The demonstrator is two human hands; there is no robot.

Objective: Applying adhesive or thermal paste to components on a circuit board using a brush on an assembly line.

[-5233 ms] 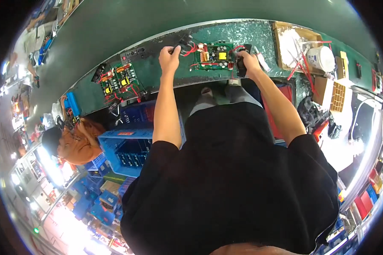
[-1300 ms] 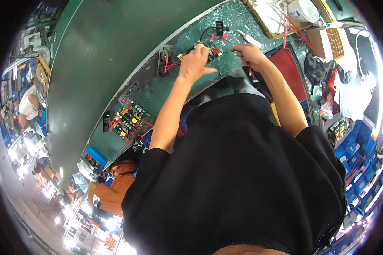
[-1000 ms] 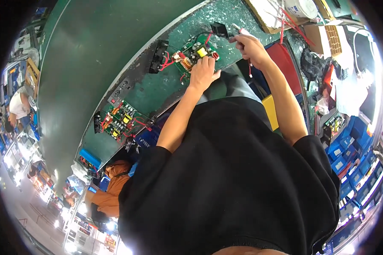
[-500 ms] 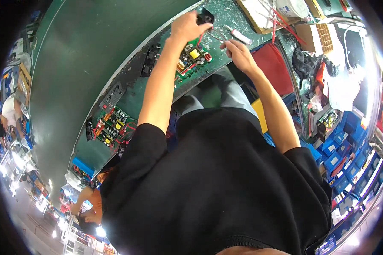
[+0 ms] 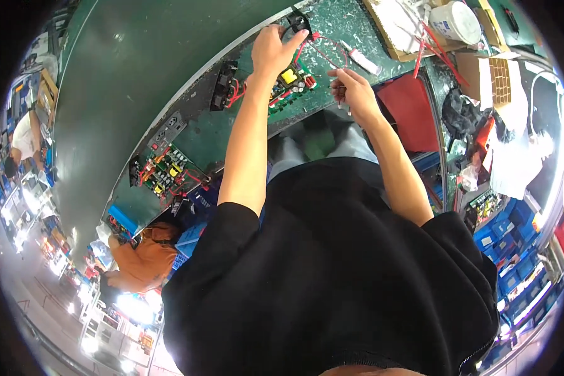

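My left hand point(image 5: 271, 55) is closed around the edge of a black plastic part point(image 5: 299, 22), with thumb and fingers on its near side. A thin reddish wire point(image 5: 323, 54) runs from this part toward my right hand point(image 5: 357, 94). The right fingers are pinched together at the wire's end; the exact tip is hidden. Under and beside the left wrist lies a green circuit board point(image 5: 289, 80) with a yellow transformer and red wires. Left of the wrist sits another black plastic part point(image 5: 224, 86) with red leads. A white tube point(image 5: 363, 62) lies beyond my right hand.
Another circuit board point(image 5: 167, 170) with red wires lies further left along the bench. At the back right stand a white bucket point(image 5: 455, 22) and a cardboard box point(image 5: 482, 78). A red panel point(image 5: 410, 116) is right of my forearm. A person in orange point(image 5: 141, 262) works at lower left.
My right hand has dropped slightly toward me, and the wire now sags in a bend. The left hand still grips the black part. The whole view has shifted a little.
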